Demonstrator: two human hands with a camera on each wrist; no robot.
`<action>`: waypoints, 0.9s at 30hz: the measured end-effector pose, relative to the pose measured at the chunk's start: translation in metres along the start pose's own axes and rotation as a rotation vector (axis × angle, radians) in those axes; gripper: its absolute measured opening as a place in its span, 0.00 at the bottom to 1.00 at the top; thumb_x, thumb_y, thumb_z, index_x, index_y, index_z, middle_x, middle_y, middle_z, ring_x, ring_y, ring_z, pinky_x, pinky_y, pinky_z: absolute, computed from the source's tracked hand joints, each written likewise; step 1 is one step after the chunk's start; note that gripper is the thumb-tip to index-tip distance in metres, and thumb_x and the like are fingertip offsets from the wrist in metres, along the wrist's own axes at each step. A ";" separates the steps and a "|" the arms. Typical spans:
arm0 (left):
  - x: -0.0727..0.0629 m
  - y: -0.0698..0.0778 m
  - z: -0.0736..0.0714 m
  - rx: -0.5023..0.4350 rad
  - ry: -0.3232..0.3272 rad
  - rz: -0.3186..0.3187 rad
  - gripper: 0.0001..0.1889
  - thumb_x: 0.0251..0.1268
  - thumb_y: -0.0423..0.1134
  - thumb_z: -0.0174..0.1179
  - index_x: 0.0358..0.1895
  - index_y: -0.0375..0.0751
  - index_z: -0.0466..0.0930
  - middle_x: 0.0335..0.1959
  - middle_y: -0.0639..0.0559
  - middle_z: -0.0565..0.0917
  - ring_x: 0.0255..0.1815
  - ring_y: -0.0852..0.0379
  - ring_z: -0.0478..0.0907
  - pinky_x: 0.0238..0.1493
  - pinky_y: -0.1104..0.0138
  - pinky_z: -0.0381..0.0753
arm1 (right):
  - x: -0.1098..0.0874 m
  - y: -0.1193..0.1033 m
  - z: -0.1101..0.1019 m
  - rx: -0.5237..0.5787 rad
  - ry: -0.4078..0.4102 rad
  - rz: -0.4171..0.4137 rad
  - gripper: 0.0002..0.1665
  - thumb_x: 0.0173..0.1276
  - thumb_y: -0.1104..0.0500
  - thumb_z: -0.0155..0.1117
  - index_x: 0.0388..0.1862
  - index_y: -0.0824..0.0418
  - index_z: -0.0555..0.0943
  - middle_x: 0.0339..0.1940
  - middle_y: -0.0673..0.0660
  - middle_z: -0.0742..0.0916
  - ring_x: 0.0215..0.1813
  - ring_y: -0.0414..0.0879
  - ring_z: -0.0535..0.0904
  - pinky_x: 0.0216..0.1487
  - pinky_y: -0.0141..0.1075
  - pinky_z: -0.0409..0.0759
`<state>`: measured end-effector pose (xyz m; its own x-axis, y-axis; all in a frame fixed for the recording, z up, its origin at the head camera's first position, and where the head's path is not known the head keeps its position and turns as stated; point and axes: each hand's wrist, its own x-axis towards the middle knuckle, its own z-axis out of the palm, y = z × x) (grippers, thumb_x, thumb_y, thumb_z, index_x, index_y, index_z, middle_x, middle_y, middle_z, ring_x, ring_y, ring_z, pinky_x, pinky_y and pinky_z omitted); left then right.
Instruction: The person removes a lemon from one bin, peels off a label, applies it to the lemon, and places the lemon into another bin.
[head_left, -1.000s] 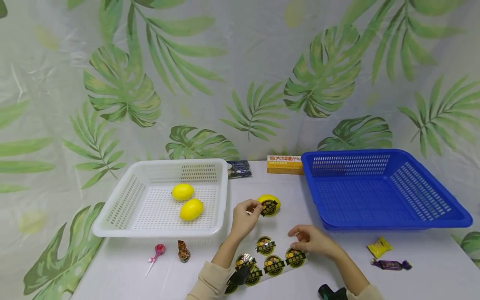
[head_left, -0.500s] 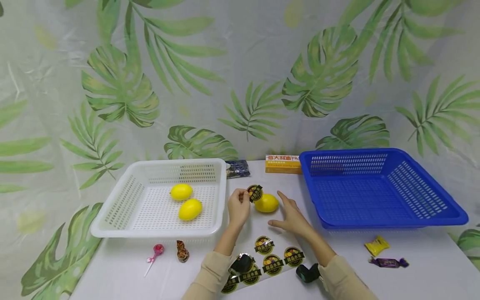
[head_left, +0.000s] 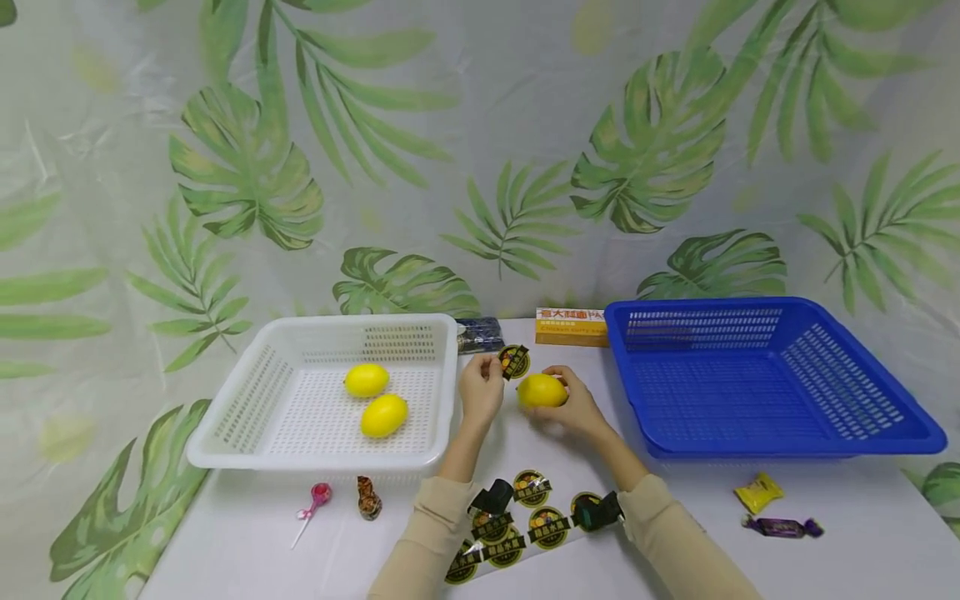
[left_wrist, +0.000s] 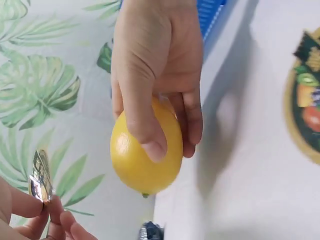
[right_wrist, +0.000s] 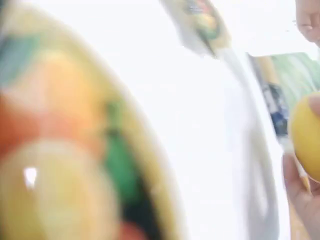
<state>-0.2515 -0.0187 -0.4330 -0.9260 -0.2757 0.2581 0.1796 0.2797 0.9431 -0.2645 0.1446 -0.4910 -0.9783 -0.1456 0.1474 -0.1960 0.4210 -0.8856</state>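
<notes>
My left hand (head_left: pixel 482 390) pinches a round black and gold sticker (head_left: pixel 514 362) by its edge, held up just left of a lemon. That lemon (head_left: pixel 542 390) is gripped in my right hand (head_left: pixel 583 407), lifted off the white tabletop. In the left wrist view the thumb lies over the lemon (left_wrist: pixel 145 172) and the sticker (left_wrist: pixel 41 175) stands edge-on between fingertips. A sheet of stickers (head_left: pixel 549 528) with several round labels lies below my hands, partly covered by the wrist cameras. Two more lemons (head_left: pixel 384 416) rest in the white basket (head_left: pixel 202 446).
The blue basket (head_left: pixel 795 454) stands at the right. A pasta box (head_left: pixel 572 327) and a dark packet (head_left: pixel 480 335) lie at the back. A lollipop (head_left: pixel 320 495) and brown-wrapped candy (head_left: pixel 367 500) lie front left; yellow candy (head_left: pixel 759 493) and purple candy (head_left: pixel 782 527) front right.
My left hand has drawn the sticker away from in front of the lemon, to the left and then upward. My right hand has moved from beside the sheet to the lemon, gripped it and raised it.
</notes>
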 end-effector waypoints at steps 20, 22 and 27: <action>0.023 0.031 0.018 0.134 -0.123 0.270 0.07 0.58 0.25 0.57 0.36 0.33 0.85 0.28 0.43 0.85 0.24 0.56 0.73 0.25 0.74 0.70 | 0.026 -0.039 -0.020 0.188 -0.022 -0.123 0.41 0.52 0.70 0.71 0.65 0.70 0.64 0.56 0.70 0.75 0.50 0.55 0.73 0.45 0.32 0.76; 0.023 0.031 0.019 0.140 -0.125 0.284 0.07 0.57 0.25 0.58 0.35 0.33 0.85 0.27 0.44 0.85 0.24 0.56 0.74 0.26 0.73 0.70 | 0.027 -0.039 -0.020 0.195 -0.031 -0.127 0.41 0.52 0.70 0.71 0.65 0.70 0.64 0.56 0.69 0.75 0.51 0.56 0.73 0.46 0.32 0.76; 0.024 0.029 0.019 0.166 -0.109 0.352 0.08 0.53 0.25 0.60 0.34 0.34 0.86 0.27 0.44 0.86 0.28 0.48 0.79 0.30 0.70 0.74 | 0.029 -0.037 -0.020 0.204 -0.039 -0.139 0.40 0.52 0.70 0.71 0.64 0.68 0.66 0.57 0.69 0.75 0.52 0.57 0.73 0.44 0.31 0.76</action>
<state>-0.2746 0.0009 -0.4033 -0.8490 -0.0397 0.5268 0.4440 0.4867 0.7523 -0.2867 0.1427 -0.4455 -0.9387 -0.2257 0.2607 -0.3074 0.2054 -0.9292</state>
